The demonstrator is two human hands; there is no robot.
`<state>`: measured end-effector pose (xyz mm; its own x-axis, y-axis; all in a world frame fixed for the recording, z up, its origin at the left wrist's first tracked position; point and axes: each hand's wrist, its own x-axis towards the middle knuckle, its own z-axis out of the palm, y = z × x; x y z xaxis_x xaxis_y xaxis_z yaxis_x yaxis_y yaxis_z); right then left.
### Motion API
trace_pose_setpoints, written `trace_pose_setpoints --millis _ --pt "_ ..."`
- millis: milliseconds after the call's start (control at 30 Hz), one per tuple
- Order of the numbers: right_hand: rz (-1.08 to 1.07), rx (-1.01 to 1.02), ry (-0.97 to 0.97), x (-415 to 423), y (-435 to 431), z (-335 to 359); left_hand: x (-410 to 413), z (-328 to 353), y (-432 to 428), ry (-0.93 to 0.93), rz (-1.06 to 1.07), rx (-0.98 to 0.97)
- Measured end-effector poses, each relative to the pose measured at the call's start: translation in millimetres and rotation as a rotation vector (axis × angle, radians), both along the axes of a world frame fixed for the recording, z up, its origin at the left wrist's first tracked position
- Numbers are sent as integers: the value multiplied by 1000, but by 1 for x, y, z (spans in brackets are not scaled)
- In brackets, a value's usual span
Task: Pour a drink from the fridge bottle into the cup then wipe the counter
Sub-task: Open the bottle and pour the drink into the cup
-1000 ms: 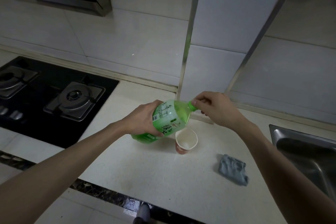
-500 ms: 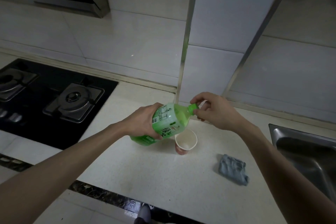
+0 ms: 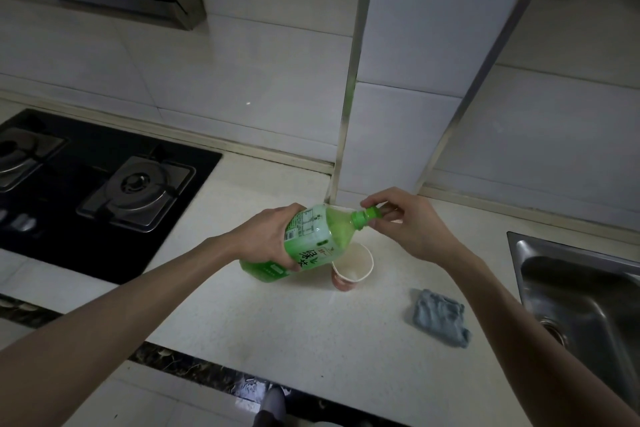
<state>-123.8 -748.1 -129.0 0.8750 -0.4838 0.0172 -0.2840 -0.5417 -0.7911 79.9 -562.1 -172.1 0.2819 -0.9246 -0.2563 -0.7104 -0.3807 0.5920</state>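
Cup point(image 3: 353, 265) sits mid-table point(image 3: 277, 340), bottle point(image 3: 311, 243) tilted just above it toward 10 o'clock, stove point(image 3: 104, 191) farther out that way, cloth point(image 3: 441, 321) at 4 o'clock, sink point(image 3: 581, 305) at 3.

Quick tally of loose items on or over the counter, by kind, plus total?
Bottle: 1 (green, tilted; left hand grips it, right hand pinches its cap)
Cup: 1
Cloth: 1
Total: 3
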Motion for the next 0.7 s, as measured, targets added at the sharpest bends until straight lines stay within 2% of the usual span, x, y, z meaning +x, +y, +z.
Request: trace_pose_setpoints --millis 200,700 --pt "-133 23 53 -9 -1 -10 0 -14 8 -38 -47 69" --pt "-136 30 244 -35 6 -41 3 -32 15 -181 -129 216"
